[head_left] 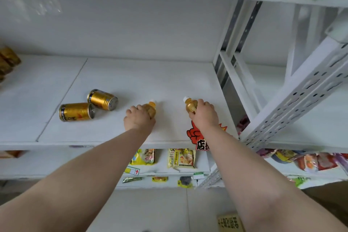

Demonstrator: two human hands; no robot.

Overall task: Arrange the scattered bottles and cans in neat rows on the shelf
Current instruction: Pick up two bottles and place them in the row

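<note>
Head view: both hands are out over the white shelf [169, 81], each closed on a small amber bottle with a white cap. The left hand [138, 118] has its grip wrapped round the left bottle [150, 109], just to the right of the two gold cans. The right hand [204, 114] has its grip shut round the right bottle [191, 105], further right of the cans and near the slotted upright [293, 100].

To do this step well, I would stand each bottle on its base, set the pair side by side in line with the shelf's front edge, and let go only when each stands steady.

Both bottles lean with caps pointing away from the person, toward the back wall, so their long axes run front to back; whether the bases touch the shelf I cannot tell. The near can [76, 112] and far can [102, 99] lie on their sides, touching or nearly so, ends to the right.
</note>
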